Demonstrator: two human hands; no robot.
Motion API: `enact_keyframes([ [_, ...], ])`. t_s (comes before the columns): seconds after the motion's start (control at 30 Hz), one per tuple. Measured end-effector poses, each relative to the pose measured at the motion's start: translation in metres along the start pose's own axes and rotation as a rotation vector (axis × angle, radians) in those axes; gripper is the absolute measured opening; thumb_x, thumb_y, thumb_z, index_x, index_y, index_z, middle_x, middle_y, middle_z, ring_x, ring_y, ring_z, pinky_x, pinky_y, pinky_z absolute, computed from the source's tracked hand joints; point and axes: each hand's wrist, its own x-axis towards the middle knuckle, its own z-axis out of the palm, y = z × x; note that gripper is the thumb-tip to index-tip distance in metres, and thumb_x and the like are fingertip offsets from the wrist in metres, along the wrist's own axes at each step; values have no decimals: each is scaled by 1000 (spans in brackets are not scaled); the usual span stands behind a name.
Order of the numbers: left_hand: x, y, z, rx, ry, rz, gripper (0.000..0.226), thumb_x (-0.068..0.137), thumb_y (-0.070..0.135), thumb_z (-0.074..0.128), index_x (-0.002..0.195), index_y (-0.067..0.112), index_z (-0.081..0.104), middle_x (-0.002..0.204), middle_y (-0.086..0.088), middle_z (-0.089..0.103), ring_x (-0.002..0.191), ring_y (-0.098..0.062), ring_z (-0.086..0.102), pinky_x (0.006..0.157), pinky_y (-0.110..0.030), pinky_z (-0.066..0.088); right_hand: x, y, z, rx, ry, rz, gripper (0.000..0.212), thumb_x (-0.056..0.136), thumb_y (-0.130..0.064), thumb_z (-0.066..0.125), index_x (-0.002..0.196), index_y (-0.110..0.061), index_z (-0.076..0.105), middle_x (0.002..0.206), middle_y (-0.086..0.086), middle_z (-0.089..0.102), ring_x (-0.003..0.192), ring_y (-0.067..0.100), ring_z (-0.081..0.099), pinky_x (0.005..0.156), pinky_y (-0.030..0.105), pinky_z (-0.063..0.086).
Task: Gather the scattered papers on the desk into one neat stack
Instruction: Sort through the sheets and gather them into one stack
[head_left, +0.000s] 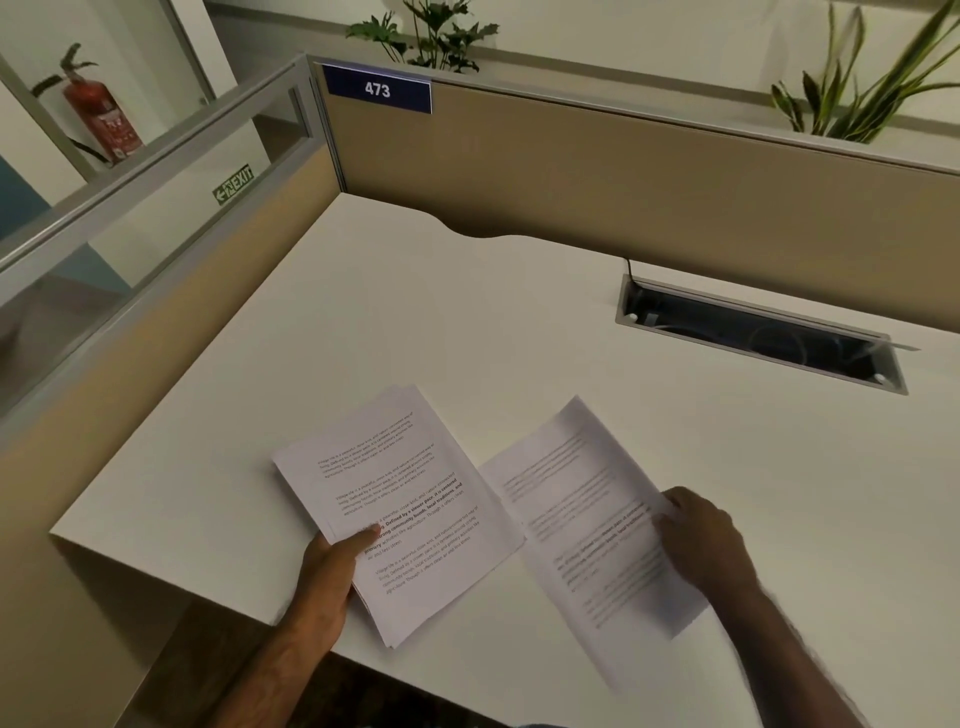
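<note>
Papers: stack pinched in left hand at desk front edge, long axis toward 11 o'clock; blurred sheet, seemingly gripped by right hand, at stack's 3 o'clock.

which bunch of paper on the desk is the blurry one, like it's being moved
The single sheet under the right hand. Its print is smeared, while the stack gripped by the left hand reads sharp.

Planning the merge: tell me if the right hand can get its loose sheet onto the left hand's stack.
Probably yes: the right hand grips the loose sheet beside the stack, with nothing between.
</note>
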Motion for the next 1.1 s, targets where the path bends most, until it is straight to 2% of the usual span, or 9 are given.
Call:
enact_keyframes([
  [0.17, -2, -1, 7, 16, -24, -5, 48, 93, 0, 73, 131, 28, 67, 118, -1, 81, 107, -28, 77, 76, -40, 66, 11, 8, -33, 317, 185, 2, 18, 99, -12, 62, 115, -14, 71, 108, 12, 75, 99, 38, 69, 79, 36, 43],
  [0.3, -5, -1, 15, 22, -54, -26, 43, 94, 2, 72, 129, 28, 68, 114, 1, 83, 103, -25, 79, 73, -36, 66, 16, 1, -44, 616, 146, -7, 15, 101, -13, 63, 112, -15, 73, 106, 6, 77, 92, 29, 71, 75, 35, 52],
  [0.4, -6, -1, 24, 15, -79, -39, 41, 96, 4, 71, 131, 25, 68, 118, -2, 82, 106, -27, 78, 81, -41, 65, 15, -13, -34, 711, 76, -36, 12, 101, -12, 66, 110, -14, 75, 103, 5, 79, 86, 25, 72, 72, 33, 52],
  [0.57, -10, 0, 40, 42, -73, -54, 30, 100, 28, 69, 130, 24, 68, 122, -6, 80, 109, -27, 76, 94, -45, 61, 6, -53, 8, 643, -83, -128, 3, 98, -9, 72, 98, -9, 75, 92, 6, 76, 80, 20, 65, 71, 34, 50],
  [0.67, -12, 3, 45, 61, -85, -101, 42, 99, 58, 57, 126, 29, 69, 115, -6, 82, 108, -32, 77, 98, -55, 59, -1, -80, 37, 557, -160, -190, 6, 100, -15, 69, 100, -10, 74, 95, 4, 74, 82, 18, 65, 67, 29, 48],
  [0.73, -13, 6, 48, 42, -114, -108, 47, 97, 66, 52, 127, 33, 68, 117, -3, 82, 111, -32, 76, 100, -56, 58, -3, -97, 53, 497, -189, -233, 14, 101, -19, 67, 108, -8, 73, 103, 4, 74, 89, 20, 67, 71, 29, 46],
  [0.8, -14, 6, 49, 41, -110, -80, 44, 96, 60, 60, 127, 31, 69, 117, -2, 82, 110, -29, 77, 98, -52, 60, -6, -112, 65, 417, -207, -295, 21, 102, -23, 64, 116, -9, 72, 107, 2, 71, 94, 19, 64, 75, 27, 41],
  [0.97, -14, 1, 47, 125, -86, 8, 39, 92, 18, 80, 128, 26, 70, 123, -3, 79, 109, -26, 76, 96, -49, 61, -13, -126, 81, 270, -222, -403, 31, 102, -35, 63, 129, -20, 68, 114, -3, 64, 101, 15, 58, 84, 26, 42],
  [1.1, -13, 1, 48, 166, -77, 68, 30, 92, 13, 79, 116, 31, 73, 113, 4, 82, 105, -24, 78, 89, -47, 63, -10, -111, 78, 309, -72, -404, 53, 93, -44, 77, 138, -19, 64, 131, -1, 60, 120, 19, 60, 100, 28, 45],
])
